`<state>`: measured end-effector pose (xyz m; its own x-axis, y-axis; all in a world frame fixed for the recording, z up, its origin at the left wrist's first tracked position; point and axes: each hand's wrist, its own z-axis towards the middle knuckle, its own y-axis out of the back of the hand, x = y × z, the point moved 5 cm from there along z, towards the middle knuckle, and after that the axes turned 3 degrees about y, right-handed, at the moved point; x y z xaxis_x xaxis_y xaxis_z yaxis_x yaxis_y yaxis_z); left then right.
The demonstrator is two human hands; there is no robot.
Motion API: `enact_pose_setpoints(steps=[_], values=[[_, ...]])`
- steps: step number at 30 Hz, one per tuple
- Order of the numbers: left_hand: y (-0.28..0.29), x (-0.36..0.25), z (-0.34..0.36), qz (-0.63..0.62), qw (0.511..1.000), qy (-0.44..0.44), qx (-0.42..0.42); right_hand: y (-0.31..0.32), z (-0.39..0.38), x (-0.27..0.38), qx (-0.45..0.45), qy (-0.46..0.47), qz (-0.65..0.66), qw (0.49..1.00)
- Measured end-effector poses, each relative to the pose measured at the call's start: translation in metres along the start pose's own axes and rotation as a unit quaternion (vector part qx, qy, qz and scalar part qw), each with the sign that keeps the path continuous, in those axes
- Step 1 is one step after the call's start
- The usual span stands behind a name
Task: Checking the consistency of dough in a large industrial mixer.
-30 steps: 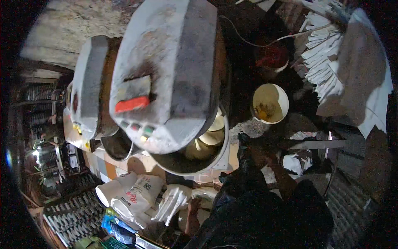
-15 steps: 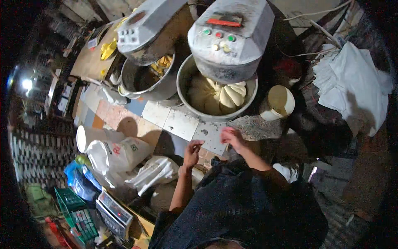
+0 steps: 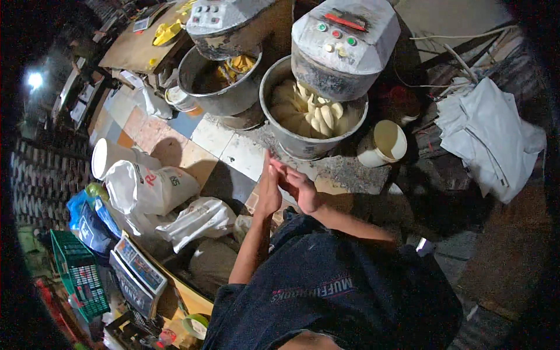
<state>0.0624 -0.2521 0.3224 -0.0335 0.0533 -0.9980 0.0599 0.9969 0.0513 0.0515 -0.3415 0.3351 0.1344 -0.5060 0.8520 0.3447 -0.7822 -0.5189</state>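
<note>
My left hand (image 3: 269,192) and my right hand (image 3: 300,189) meet palm to palm in front of my body, fingers stretched out and touching near the tips. No object shows in either one. Beyond them stands a large metal mixing bowl (image 3: 266,108) under a grey dough mixer head (image 3: 344,58) with coloured buttons. Pale dough (image 3: 318,114), wound into thick folds, lies in that bowl. To its left, a second mixer (image 3: 224,29) overhangs another bowl (image 3: 221,104), where a yellow-orange mass (image 3: 238,67) shows.
An open white bucket (image 3: 382,146) stands right of the dough bowl, near white sacks (image 3: 484,140). At left are a white tub (image 3: 108,160), a filled white sack (image 3: 151,186), a green crate (image 3: 79,274) and a scale (image 3: 140,271). Tiled floor (image 3: 239,154) lies between.
My hands, apart before, have come together with palms touching. The view has shifted, so the mixers sit farther right and higher in the picture. The dough's folds look turned and reshaped.
</note>
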Motion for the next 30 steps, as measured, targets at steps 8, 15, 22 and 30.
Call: enact_pose_setpoints(steps=[8, 15, 22, 30], values=[[0.015, 0.000, -0.004, -0.222, 0.974, -0.003, -0.053, -0.015, -0.003, -0.005, 0.104, -0.064, -0.217, 0.969], [0.015, -0.023, -0.012, -0.184, 0.982, -0.038, 0.008, -0.025, 0.020, 0.017, 0.152, 0.090, -0.216, 0.960], [-0.002, -0.008, -0.029, -0.181, 0.981, 0.002, 0.074, -0.017, 0.038, 0.024, 0.117, 0.142, -0.338, 0.923], [-0.001, -0.016, -0.021, -0.277, 0.961, 0.023, -0.008, -0.030, 0.035, 0.041, 0.108, 0.128, -0.380, 0.910]])
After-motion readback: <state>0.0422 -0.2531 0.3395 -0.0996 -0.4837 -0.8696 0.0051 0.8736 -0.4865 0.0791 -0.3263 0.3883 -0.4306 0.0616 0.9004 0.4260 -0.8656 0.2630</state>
